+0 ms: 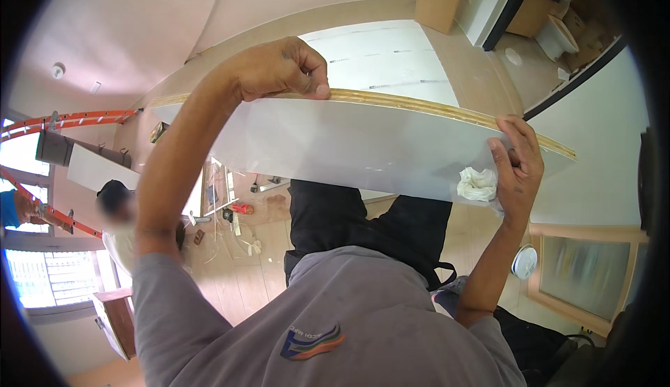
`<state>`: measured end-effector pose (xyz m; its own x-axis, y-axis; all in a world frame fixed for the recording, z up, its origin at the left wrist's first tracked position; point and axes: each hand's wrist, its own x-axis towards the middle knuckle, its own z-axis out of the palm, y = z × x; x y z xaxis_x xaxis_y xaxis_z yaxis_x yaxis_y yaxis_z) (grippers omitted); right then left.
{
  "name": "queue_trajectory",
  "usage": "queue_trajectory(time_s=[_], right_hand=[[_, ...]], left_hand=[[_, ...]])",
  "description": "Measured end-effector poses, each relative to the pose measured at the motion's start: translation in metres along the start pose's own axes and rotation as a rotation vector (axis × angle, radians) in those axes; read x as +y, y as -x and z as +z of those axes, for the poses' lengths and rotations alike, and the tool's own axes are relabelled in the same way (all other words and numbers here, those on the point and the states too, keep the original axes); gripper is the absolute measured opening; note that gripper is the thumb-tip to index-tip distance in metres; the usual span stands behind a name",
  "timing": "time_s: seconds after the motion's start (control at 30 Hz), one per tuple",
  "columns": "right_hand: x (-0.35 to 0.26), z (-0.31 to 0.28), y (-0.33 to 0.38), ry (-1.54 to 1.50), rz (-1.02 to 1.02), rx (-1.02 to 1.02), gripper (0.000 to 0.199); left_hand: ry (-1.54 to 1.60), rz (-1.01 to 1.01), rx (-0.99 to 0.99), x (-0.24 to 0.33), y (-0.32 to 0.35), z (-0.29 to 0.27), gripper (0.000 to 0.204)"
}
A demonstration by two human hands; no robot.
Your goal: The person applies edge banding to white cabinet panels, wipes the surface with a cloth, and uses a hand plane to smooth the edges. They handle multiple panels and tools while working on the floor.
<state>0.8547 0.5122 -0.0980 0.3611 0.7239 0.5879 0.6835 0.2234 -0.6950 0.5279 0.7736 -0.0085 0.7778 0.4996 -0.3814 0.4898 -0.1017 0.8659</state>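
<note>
Both hands up: left hand (pixel 283 69) and right hand (pixel 516 167), each grip clamped on the white panel (pixel 349 143); rag (pixel 477 183) underneath, tan floor (pixel 237 275), orange ladder (pixel 70 118).

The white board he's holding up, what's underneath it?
Below the white board show the person's dark trousers, a wood floor strewn with tools, and a white rag by the right hand. The floor directly behind the board is hidden.
</note>
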Motion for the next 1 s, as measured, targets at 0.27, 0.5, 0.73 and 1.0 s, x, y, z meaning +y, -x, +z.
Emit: queue_trajectory(time_s=[0.27,0.5,0.73,1.0], right_hand=[[-0.008,-0.003,0.002,0.017,0.0,0.011,0.036],[-0.004,-0.001,0.0,0.051,-0.023,0.006,0.039],[-0.003,0.001,-0.001,0.055,-0.014,0.014,0.039],[-0.011,0.001,-0.001,0.065,0.02,0.022,0.039]], left_hand=[[-0.159,-0.027,0.202,0.006,-0.007,0.004,0.011],[-0.48,0.17,0.089,0.022,0.021,0.007,0.022],[-0.524,0.255,0.052,0.011,0.018,-0.006,0.017],[-0.596,0.266,0.223,0.019,0.014,0.008,0.021]])
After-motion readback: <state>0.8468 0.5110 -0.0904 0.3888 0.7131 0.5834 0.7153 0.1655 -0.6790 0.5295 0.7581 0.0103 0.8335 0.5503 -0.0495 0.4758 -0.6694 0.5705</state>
